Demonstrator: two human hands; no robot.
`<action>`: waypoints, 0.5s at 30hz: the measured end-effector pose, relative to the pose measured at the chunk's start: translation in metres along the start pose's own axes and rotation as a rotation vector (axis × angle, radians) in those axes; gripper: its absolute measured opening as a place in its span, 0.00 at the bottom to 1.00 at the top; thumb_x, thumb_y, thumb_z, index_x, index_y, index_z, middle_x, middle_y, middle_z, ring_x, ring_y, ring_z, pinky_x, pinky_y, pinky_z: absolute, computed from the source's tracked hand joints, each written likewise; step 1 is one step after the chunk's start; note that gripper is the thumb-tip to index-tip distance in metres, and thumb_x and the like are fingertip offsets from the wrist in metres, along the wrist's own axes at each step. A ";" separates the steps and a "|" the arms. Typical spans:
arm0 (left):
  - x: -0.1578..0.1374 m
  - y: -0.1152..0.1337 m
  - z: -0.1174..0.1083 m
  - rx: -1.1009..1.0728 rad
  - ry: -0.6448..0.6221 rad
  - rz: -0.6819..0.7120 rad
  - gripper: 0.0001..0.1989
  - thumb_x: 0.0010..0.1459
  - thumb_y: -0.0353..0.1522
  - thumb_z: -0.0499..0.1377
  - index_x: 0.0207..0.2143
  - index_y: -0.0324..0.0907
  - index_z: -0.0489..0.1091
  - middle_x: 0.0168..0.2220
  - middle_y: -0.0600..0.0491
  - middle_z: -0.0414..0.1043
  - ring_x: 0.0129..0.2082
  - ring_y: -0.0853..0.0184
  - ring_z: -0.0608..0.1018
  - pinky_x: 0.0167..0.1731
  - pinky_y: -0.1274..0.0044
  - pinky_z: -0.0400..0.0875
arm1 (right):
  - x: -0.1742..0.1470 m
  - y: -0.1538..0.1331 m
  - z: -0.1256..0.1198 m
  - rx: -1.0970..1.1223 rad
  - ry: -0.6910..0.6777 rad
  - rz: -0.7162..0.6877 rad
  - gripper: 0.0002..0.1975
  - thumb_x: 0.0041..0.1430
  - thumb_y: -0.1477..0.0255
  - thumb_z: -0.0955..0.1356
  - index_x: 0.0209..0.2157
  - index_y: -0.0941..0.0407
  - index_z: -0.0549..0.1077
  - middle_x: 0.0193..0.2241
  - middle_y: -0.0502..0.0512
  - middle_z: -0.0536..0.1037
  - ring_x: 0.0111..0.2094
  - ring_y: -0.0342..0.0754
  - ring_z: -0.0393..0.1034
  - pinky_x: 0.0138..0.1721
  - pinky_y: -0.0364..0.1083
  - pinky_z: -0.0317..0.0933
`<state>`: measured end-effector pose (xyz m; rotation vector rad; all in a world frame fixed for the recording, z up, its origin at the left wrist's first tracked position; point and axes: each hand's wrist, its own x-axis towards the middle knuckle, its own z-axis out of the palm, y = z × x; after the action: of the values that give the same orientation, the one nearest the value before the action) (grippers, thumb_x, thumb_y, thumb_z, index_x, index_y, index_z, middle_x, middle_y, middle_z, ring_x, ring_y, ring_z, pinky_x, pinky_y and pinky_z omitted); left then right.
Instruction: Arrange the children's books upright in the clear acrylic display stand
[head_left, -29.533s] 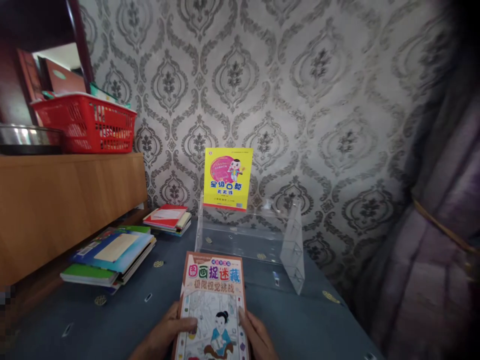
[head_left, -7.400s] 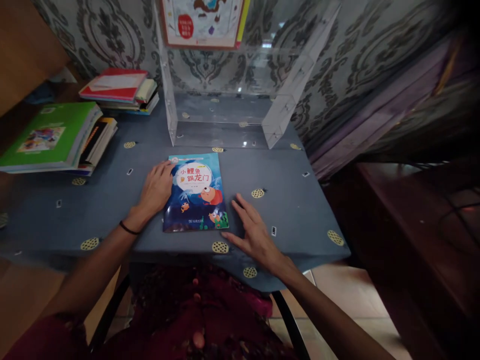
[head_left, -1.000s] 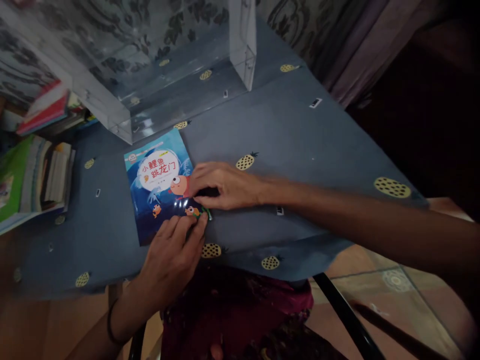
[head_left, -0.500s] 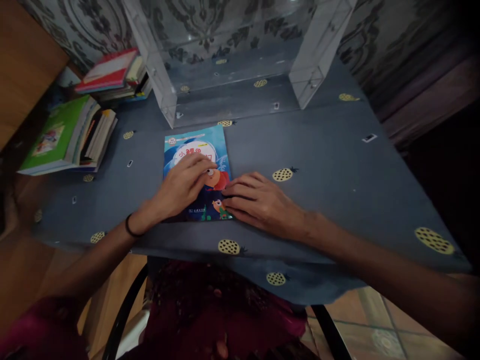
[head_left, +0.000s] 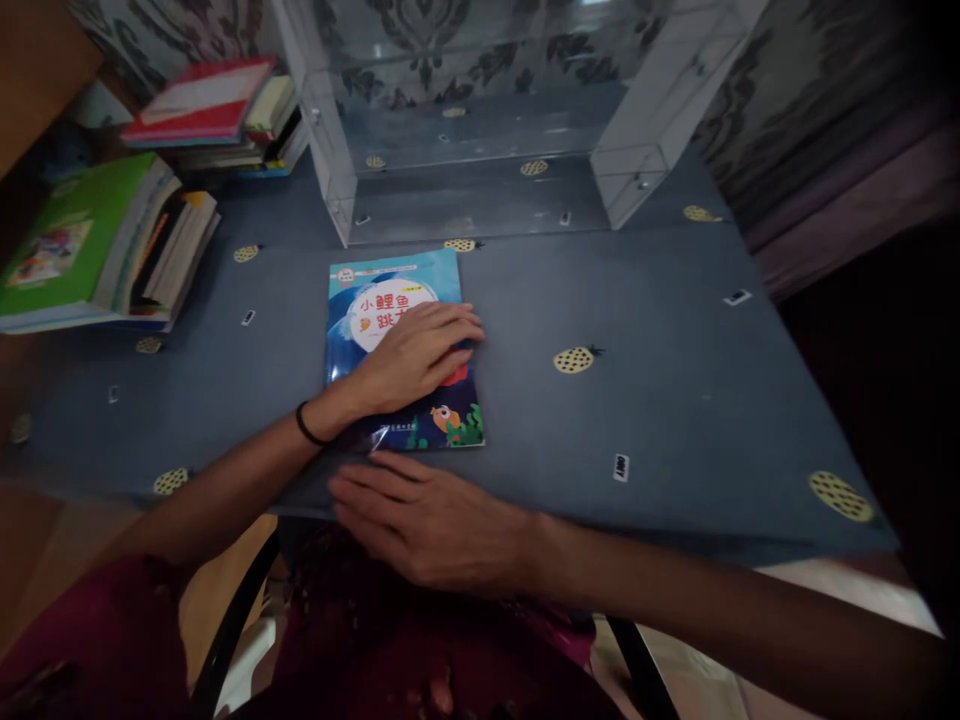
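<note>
We have the book (head_left: 352,350) lying flat on the table (head_left: 697,400), near its front edge and squarely before us. Its cover is blue, with red characters in a white oval and an orange fish low on the right. Our left hand (head_left: 420,355) lies across the middle of the cover, palm down, fingers stretched out and close together, their tips reaching the right edge. It rests there without grasping; we cannot tell how firmly it presses. A dark band (head_left: 309,425) circles that wrist.

Our right hand (head_left: 435,520) is spread loosely, back up, over the front edge of the table, with nothing seen in it. Its fingers point left, just short of the book's lower edge; we cannot tell whether the nearest fingertip touches it.

Behind the book we see the clear rack (head_left: 652,110), standing just apart from it. To the left are two piles: the nearer has a green book (head_left: 86,235) on top, the farther a red book (head_left: 199,100). Yellow pineapples dot the grey cloth (head_left: 540,470).
</note>
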<state>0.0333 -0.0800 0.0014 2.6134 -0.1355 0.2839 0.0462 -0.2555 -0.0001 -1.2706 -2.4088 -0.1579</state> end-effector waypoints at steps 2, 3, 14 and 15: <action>0.000 -0.003 -0.002 -0.074 0.016 -0.009 0.13 0.67 0.32 0.51 0.49 0.43 0.71 0.55 0.48 0.74 0.61 0.61 0.70 0.62 0.59 0.62 | 0.011 -0.006 0.008 -0.030 -0.096 0.007 0.20 0.72 0.68 0.59 0.60 0.60 0.67 0.64 0.61 0.67 0.65 0.53 0.59 0.65 0.53 0.56; 0.000 -0.004 -0.002 -0.111 0.028 -0.012 0.13 0.67 0.32 0.51 0.49 0.43 0.71 0.54 0.49 0.75 0.61 0.61 0.71 0.62 0.59 0.62 | 0.015 -0.007 0.011 -0.034 -0.135 0.024 0.22 0.72 0.65 0.58 0.62 0.60 0.66 0.66 0.61 0.64 0.67 0.53 0.56 0.67 0.53 0.54; 0.000 -0.007 -0.004 -0.256 0.092 -0.055 0.13 0.66 0.32 0.52 0.46 0.44 0.74 0.51 0.49 0.78 0.59 0.62 0.73 0.61 0.63 0.65 | -0.015 -0.009 0.003 0.065 -0.111 0.243 0.30 0.71 0.62 0.61 0.64 0.71 0.58 0.67 0.76 0.57 0.69 0.59 0.50 0.68 0.57 0.51; 0.000 -0.007 -0.004 -0.253 0.091 -0.059 0.13 0.66 0.32 0.52 0.46 0.44 0.74 0.51 0.49 0.78 0.59 0.62 0.73 0.61 0.63 0.65 | -0.019 -0.009 0.001 0.068 -0.110 0.265 0.30 0.71 0.62 0.61 0.64 0.71 0.58 0.67 0.77 0.57 0.69 0.61 0.50 0.68 0.59 0.52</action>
<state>0.0334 -0.0720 0.0016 2.3453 -0.0589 0.3411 0.0482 -0.2750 -0.0076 -1.5873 -2.2841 0.0714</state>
